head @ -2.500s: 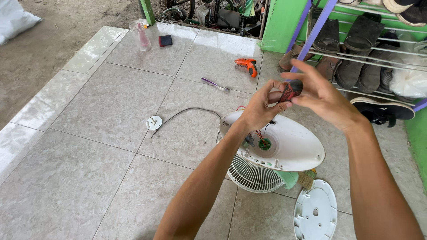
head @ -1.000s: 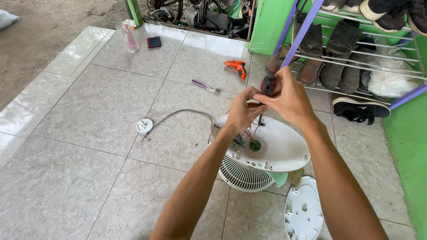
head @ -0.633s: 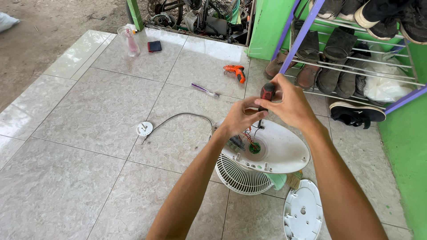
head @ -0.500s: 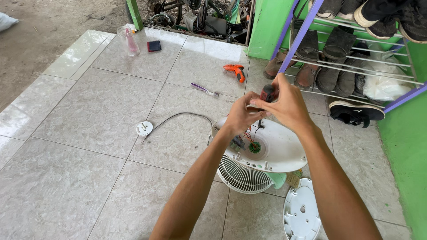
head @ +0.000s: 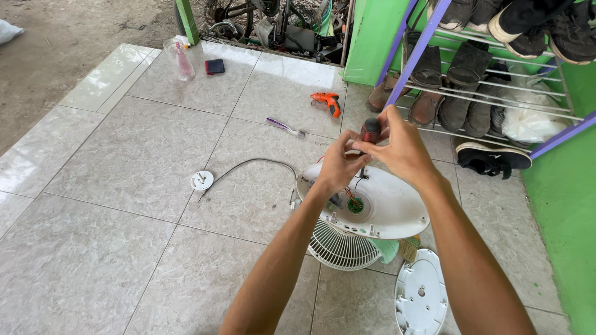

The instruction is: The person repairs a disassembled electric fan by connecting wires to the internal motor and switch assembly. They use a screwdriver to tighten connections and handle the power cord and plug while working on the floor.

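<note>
Fingers of both hands, left hand (head: 338,166) and right hand (head: 400,149), grip one screwdriver (head: 369,133) over one fan base (head: 397,211)

**A:** What is everything resting on?

**B:** A floor (head: 124,161) of large pale marbled tiles, bordered by bare ground at the upper left.

**A:** What lies on it?

**B:** In the middle, an overturned white fan base (head: 379,208) over a round white grille (head: 341,245). A grey cable (head: 257,162) curves from it to a white plug (head: 202,180). A white oval cover plate (head: 421,298) lies lower right. Farther off: a purple-handled tool (head: 284,126), an orange tool, perhaps a small drill (head: 327,102), a clear bottle (head: 180,59) and a small dark wallet-like object (head: 215,66). A black shoe (head: 493,160) sits beside a shoe rack (head: 490,74).
</note>
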